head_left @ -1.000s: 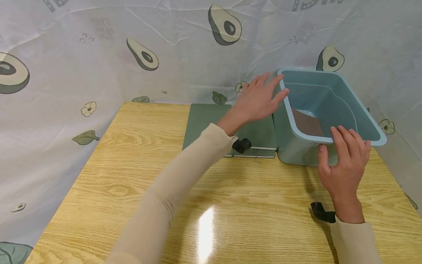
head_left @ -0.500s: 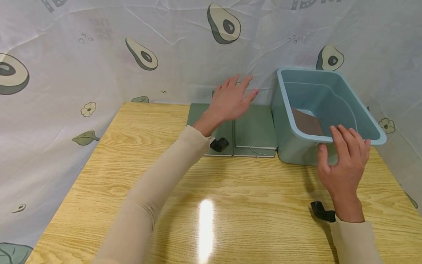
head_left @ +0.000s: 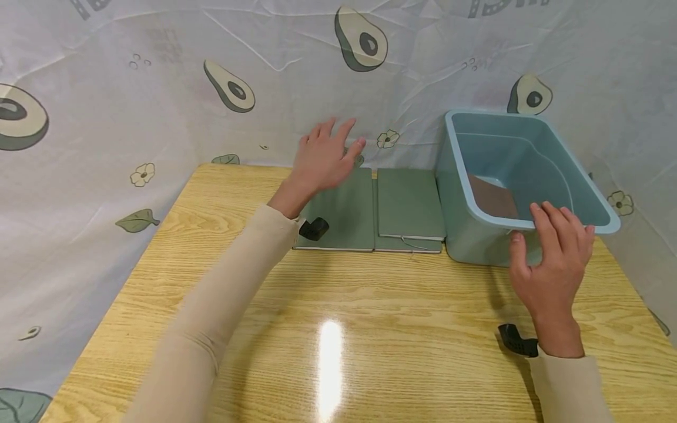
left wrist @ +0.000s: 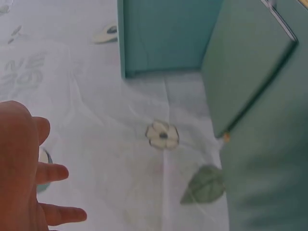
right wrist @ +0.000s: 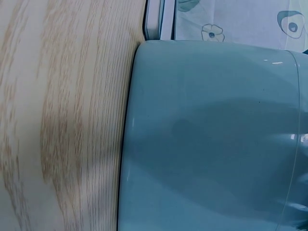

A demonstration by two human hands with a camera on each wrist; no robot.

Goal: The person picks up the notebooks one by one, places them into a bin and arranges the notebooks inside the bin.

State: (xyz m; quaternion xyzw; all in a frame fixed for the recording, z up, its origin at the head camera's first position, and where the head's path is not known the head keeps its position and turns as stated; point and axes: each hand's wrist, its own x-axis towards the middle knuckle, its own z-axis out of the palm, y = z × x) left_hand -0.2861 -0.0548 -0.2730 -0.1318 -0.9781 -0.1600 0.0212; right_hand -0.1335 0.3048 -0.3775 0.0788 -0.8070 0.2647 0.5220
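My left hand (head_left: pixel 322 158) is spread with nothing in it, above the far part of a green notebook (head_left: pixel 344 217) in the head view. Beside that notebook, a smaller green notebook (head_left: pixel 411 202) lies on top of another green one (head_left: pixel 407 244). My right hand (head_left: pixel 552 264) grips the near rim of a light blue plastic bin (head_left: pixel 529 224), fingers over the edge and thumb outside. Inside the bin is a flat brown piece (head_left: pixel 493 197), partly hidden by the wall. The left wrist view shows my left hand's fingers (left wrist: pixel 53 173) extended, apart from the notebooks.
A wooden table (head_left: pixel 402 329) carries everything. White cloth with avocado prints (head_left: pixel 296 76) hangs behind the table and along its sides. The bin's left wall stands right beside the stacked notebooks. A black wrist mount (head_left: pixel 518 341) sticks out from the right sleeve.
My left hand has moved left from beside the bin's rim, across the stacked notebooks, to above the left notebook. The right hand has stayed on the bin's rim.
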